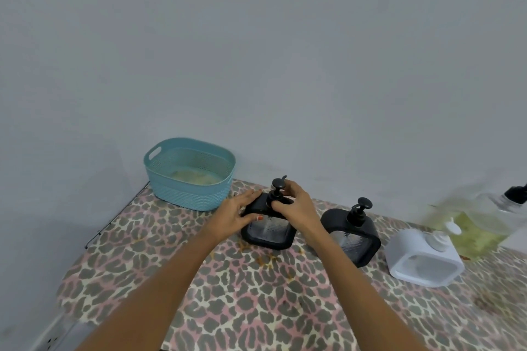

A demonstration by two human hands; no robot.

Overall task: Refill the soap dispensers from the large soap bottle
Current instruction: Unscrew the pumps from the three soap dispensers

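Observation:
Three soap dispensers stand in a row on the leopard-print table (228, 293). On the left is a black dispenser (268, 232) with a clear window. My left hand (238, 214) grips its left shoulder. My right hand (296, 205) is closed around the collar of its black pump (278, 186). A second black dispenser (353, 236) is to its right, and a white dispenser (425, 262) stands further right. The large clear soap bottle (479, 225), holding yellow-green liquid and topped with a black cap, stands blurred at the far right.
A teal perforated basket (189, 177) with something pale inside sits at the back left against the grey wall. The table's left edge runs diagonally from the basket toward me. Brownish stains mark the cloth in front of the dispensers.

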